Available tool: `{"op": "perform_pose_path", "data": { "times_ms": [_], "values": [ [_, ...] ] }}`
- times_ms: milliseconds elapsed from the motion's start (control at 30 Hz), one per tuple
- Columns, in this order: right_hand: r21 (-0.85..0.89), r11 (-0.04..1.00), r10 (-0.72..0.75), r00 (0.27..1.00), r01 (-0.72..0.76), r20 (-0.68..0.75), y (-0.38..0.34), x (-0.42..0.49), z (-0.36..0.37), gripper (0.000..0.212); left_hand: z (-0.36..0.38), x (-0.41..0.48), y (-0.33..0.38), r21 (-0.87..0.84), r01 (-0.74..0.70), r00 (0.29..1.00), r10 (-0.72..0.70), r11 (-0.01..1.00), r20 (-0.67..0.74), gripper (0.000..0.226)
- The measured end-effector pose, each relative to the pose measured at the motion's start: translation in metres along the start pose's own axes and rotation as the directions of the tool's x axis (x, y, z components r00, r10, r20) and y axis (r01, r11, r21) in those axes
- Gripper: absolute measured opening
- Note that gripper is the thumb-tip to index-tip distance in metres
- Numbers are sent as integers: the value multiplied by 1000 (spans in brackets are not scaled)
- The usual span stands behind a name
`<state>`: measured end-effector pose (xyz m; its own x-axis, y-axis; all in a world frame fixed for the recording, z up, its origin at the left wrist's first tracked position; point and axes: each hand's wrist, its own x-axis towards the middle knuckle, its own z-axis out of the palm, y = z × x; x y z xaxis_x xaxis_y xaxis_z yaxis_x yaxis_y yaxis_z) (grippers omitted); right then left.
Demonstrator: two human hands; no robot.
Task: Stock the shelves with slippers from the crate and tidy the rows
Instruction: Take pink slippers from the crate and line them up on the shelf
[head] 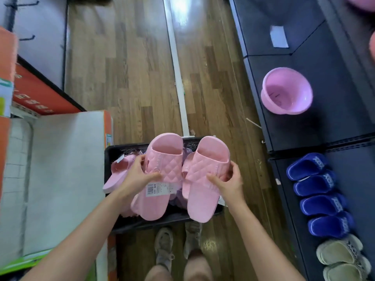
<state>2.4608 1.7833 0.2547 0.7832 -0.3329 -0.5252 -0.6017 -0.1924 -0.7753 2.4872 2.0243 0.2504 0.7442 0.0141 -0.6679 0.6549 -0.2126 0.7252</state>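
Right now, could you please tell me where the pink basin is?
In the head view, the pink basin sits on the dark shelf at right, beyond the row of blue slippers.

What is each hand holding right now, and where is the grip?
Left hand holds the left pink slipper, grip on its quilted strap; right hand holds the right pink slipper, grip on its strap too.

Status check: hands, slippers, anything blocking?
Left hand grips left pink slipper; right hand grips right pink slipper. Both above black crate. Nothing visible blocking the shelf.
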Motion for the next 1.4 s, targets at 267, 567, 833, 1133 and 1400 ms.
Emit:
{"op": "perform_pose_path", "data": {
  "times_ms": [267, 567, 833, 1133, 1400],
  "values": [
    [-26, 978, -205, 978, 207, 47, -93, -82, -40, 83, -53, -87, 80, 14, -171, 983, 171, 985, -65, 76],
    [-42, 900, -432, 900, 434, 55, -167, -163, -77, 78, -94, -191, 144, 113, -407, 905, 417, 907, -83, 64],
    [3, 793, -607, 790, 609, 88, -209, -227, -104, 70, -109, -267, 165, 16, -547, 833, 546, 837, -87, 72],
    [-24, 740, -673, 740, 672, -7, -213, -269, -139, 71, -89, -307, 192, 108, -645, 762, 647, 757, 16, 76],
    [-63, 755, -653, 738, 653, -170, -193, -298, -216, 70, -13, -319, 222, 115, -726, 687, 707, 678, 167, 73]
  ]
}}
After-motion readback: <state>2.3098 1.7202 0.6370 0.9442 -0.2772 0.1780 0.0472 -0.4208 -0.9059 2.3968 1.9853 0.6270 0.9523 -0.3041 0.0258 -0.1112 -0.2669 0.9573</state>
